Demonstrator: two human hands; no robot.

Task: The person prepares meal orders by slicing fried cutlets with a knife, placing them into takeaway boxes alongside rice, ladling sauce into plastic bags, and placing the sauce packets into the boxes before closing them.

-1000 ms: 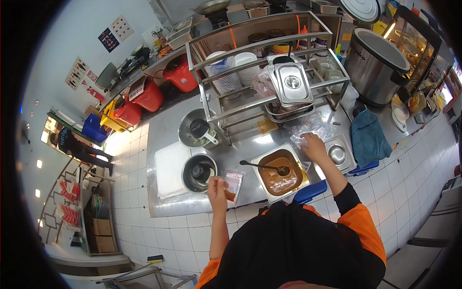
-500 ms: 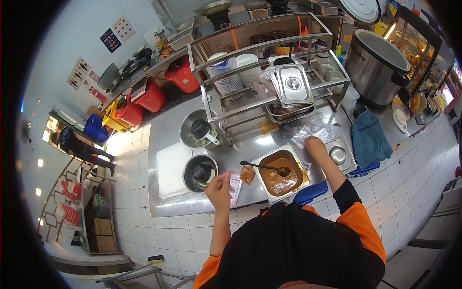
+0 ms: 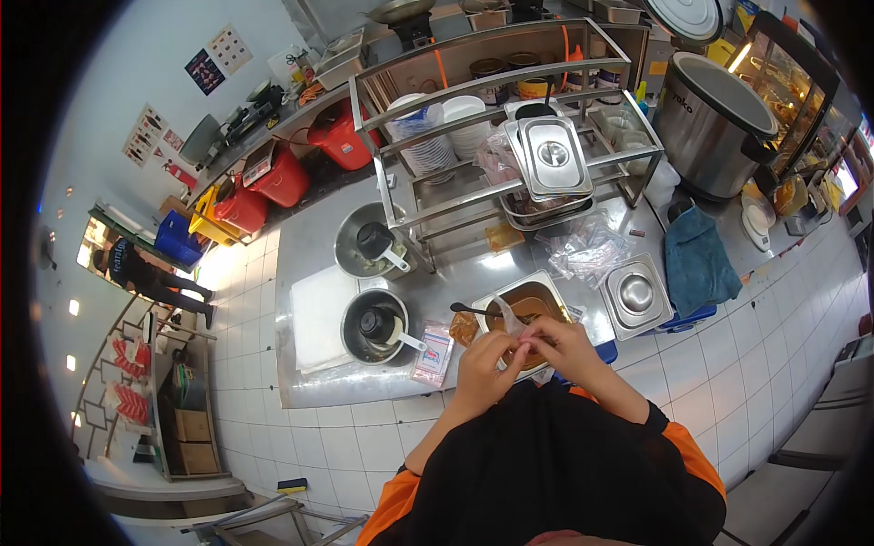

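Observation:
My left hand (image 3: 487, 369) and my right hand (image 3: 566, 350) meet in front of me, fingertips pinched on a small clear plastic bag (image 3: 507, 315). The bag stands up from my fingers over a steel pan of brown sauce (image 3: 539, 293). A black-handled ladle (image 3: 473, 310) rests in that pan, its bowl hidden behind the bag and hands. Left of the pan lies a filled sauce sachet (image 3: 463, 328), and beside it a printed packet (image 3: 433, 353) lies flat on the steel table.
Clear bags (image 3: 583, 250) lie heaped behind the pan, near a lidded steel container (image 3: 635, 293). Two steel bowls (image 3: 350, 341) with white-handled scoops stand left. A metal rack (image 3: 510, 191) rises behind. A blue cloth (image 3: 699, 255) hangs right. Another person (image 3: 150, 273) is far left.
My right hand has come from the bag heap toward my body with a clear bag. My left hand has moved right, away from the printed packet, to meet it.

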